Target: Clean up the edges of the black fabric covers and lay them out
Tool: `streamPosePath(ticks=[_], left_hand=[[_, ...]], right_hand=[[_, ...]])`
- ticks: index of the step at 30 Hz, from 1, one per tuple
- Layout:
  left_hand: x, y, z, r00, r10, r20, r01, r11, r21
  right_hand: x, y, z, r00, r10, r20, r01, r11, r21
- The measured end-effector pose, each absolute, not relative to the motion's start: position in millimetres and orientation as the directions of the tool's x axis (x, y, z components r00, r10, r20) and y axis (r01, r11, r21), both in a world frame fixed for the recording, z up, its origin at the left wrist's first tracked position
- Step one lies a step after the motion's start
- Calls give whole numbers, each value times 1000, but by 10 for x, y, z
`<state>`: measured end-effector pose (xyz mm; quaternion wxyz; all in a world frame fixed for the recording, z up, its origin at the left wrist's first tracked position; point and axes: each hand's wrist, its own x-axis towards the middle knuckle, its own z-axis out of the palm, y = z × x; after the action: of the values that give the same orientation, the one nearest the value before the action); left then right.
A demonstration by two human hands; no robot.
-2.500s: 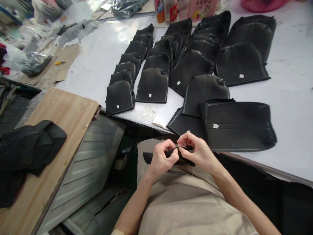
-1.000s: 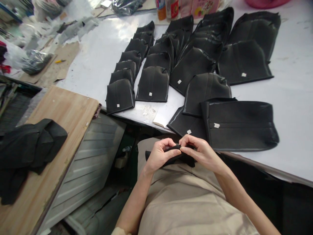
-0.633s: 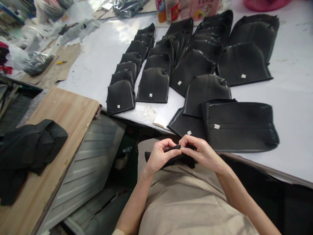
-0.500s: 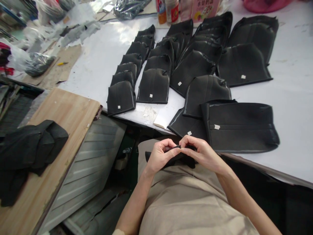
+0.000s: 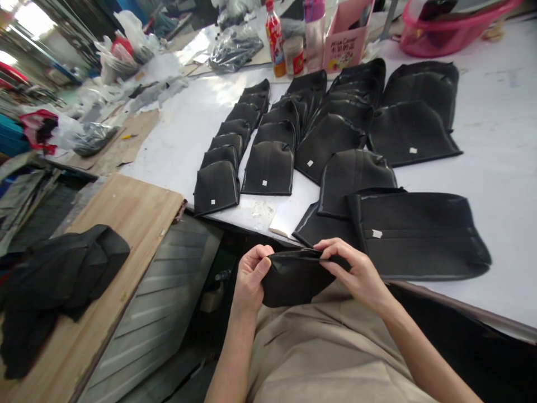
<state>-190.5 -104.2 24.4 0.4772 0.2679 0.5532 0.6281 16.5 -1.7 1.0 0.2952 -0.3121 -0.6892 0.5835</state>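
Observation:
A black fabric piece (image 5: pixel 293 280) hangs in front of my waist, stretched between both hands. My left hand (image 5: pixel 253 274) pinches its upper left corner between thumb and fingers. At the upper right edge, my right hand (image 5: pixel 346 266) pinches the same piece. Its top edge shows a fold or two layers. Just beyond my right hand lies a large black sewn piece (image 5: pixel 419 235) with a small white sticker, partly over another black piece (image 5: pixel 325 226) at the table's edge. Rows of similar black pieces (image 5: pixel 268 168) overlap farther back.
The white table (image 5: pixel 499 184) spans the front. Along its back stand a drink bottle (image 5: pixel 274 42), a jar (image 5: pixel 294 56), a pink box (image 5: pixel 346 39) and a pink basin (image 5: pixel 453 36). At left, black cloth (image 5: pixel 71 280) lies on a wooden board (image 5: pixel 138 210).
My hands have moved apart from each other, and the black fabric piece now hangs spread between them. The view has tilted up, showing more of the table's back.

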Motion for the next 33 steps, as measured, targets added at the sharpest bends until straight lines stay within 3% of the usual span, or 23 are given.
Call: streamPosePath(ticks=[7,15,18,22,24,30,33], left_hand=[[-1930,-1074,239,-496,845,-199,-333,26,943],[-1975,-1120,213,-471,864,-178,-383,-18,924],[-1986,-1125,182,-487,855,-177,-373,-20,928],[-2008,-1126,137,-506,847,-163,-361,-36,932],[-2017,-1132,121,-516,843,-154,-354,-47,934],[-1981,-1149,128,-535,834,-135,-266,-15,964],[-1947,-1151,144,-529,840,-119,-231,-8,973]], right_hand=[[104,-79,-9,-595,802,47,62,103,-993],[86,-63,-19,-622,781,43,18,69,-997],[83,-71,-53,-583,812,-27,-25,-52,-998],[100,-59,-73,-550,795,-257,-111,-375,-920],[118,-30,-53,-585,765,-269,-163,-436,-885],[116,15,12,-638,762,-116,-44,-186,-982],[79,-24,-14,-573,809,-130,-42,-187,-982]])
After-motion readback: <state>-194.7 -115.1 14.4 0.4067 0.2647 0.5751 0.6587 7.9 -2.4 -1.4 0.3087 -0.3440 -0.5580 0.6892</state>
